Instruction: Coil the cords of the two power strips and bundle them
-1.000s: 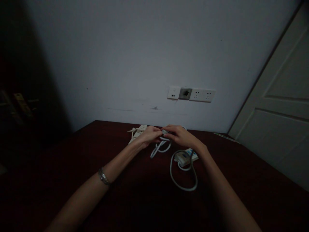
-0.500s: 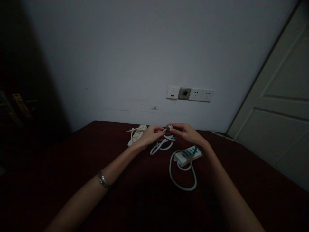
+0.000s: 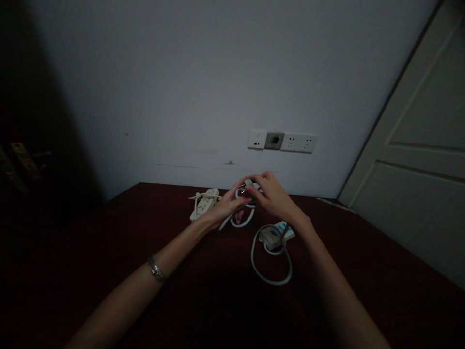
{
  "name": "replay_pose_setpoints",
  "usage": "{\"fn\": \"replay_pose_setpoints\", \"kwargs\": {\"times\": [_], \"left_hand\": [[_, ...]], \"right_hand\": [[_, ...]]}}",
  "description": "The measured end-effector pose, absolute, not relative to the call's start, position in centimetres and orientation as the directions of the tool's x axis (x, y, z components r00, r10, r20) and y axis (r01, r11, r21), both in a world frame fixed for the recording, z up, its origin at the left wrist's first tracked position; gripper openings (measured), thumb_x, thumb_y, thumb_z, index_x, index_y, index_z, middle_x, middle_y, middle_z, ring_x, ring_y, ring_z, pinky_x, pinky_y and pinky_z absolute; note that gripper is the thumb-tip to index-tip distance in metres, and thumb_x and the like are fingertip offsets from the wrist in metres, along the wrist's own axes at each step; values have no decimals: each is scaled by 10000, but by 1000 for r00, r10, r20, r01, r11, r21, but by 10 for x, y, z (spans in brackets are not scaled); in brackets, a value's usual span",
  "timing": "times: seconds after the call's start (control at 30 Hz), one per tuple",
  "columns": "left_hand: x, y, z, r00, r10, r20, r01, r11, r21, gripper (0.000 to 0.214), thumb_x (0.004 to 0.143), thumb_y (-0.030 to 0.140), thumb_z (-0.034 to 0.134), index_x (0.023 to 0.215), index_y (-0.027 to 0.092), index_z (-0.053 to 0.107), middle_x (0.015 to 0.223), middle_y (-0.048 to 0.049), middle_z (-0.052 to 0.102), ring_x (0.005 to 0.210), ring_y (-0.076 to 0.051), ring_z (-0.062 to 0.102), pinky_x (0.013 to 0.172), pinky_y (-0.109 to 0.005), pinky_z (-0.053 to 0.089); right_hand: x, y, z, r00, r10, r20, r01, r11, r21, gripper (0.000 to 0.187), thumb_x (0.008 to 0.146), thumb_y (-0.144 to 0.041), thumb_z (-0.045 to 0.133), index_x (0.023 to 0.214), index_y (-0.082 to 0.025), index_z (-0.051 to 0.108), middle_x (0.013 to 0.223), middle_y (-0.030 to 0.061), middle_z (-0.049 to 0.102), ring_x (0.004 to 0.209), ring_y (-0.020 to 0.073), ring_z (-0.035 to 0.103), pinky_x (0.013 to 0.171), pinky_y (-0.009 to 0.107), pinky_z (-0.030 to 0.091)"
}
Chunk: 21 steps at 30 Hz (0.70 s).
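Observation:
My left hand (image 3: 229,204) is closed on loops of a white power cord (image 3: 244,224) held just above the table. My right hand (image 3: 269,196) meets it there, its fingers pinching the cord's pale plug (image 3: 248,183), where a metal glint shows. The fingers of both hands hide part of the loops. Below my right wrist lies a white power strip (image 3: 271,237) with blue sockets, and a loop of its cord spreads toward me. Left of my left hand rests a second, cream power strip (image 3: 205,206) with its cord bundled over it.
The dark red table (image 3: 174,271) meets a pale wall (image 3: 181,97) with a row of wall sockets (image 3: 298,142). A white panelled door (image 3: 417,194) stands at the right. A thin flat strip (image 3: 336,204) lies at the table's back right edge.
My hands have drawn closer together, with the right one wrapping over the plug and cord. The held loops have shifted left and gathered nearer my left fingers.

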<state>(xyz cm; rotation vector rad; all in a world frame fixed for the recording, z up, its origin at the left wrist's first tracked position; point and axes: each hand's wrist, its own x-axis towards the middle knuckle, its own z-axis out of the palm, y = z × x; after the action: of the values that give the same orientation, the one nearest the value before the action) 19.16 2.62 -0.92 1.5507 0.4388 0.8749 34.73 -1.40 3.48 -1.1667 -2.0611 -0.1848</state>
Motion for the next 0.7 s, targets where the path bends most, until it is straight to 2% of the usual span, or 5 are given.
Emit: {"fn": "replay_pose_setpoints", "kwargs": {"times": [0.1, 0.2, 0.37, 0.6, 0.7], "left_hand": [[192, 23, -8, 645, 717, 264, -248, -131, 960, 764, 739, 209, 601, 1391, 312, 215, 808, -7, 607, 603, -123, 573, 454, -198, 441], [191, 22, -7, 667, 680, 305, -284, -146, 948, 733, 682, 179, 656, 1342, 271, 351, 1040, -61, 604, 838, -169, 593, 635, -252, 492], [189, 15, -4, 668, 633, 391, -374, -168, 912, 683, 647, 154, 677, 1285, 251, 453, 1223, -78, 541, 1106, -225, 510, 943, -342, 383], [196, 5, 1, 654, 647, 393, -523, 11, 853, 813, 589, 101, 646, 1322, 332, 380, 1261, -56, 517, 1084, -263, 535, 849, -380, 466], [198, 4, 4, 616, 691, 378, -540, 22, 841, 728, 632, 141, 660, 1303, 289, 419, 1232, -83, 540, 1046, -251, 563, 819, -343, 477]], "right_hand": [[349, -18, 40, -311, 673, 671, 702, 639, -315, 285, 848, -348, 491, 1035, -174, 615, 954, 96, 587, 939, 214, 508, 825, 367, 417], [353, -20, 43, -368, 687, 626, 562, 701, -439, 255, 823, -322, 540, 1022, -194, 634, 992, 63, 621, 927, 183, 541, 817, 332, 420], [359, -21, 45, -474, 736, 484, 355, 663, -660, 258, 804, -348, 559, 1003, -223, 666, 972, 30, 651, 870, 157, 573, 767, 291, 436], [366, -15, 38, -354, 788, 505, 192, 589, -785, 289, 756, -373, 614, 980, -205, 683, 935, 43, 670, 851, 166, 597, 770, 313, 461], [365, -12, 35, -263, 816, 515, 109, 555, -825, 314, 738, -374, 634, 995, -198, 677, 917, 47, 676, 810, 160, 606, 738, 308, 471]]}}
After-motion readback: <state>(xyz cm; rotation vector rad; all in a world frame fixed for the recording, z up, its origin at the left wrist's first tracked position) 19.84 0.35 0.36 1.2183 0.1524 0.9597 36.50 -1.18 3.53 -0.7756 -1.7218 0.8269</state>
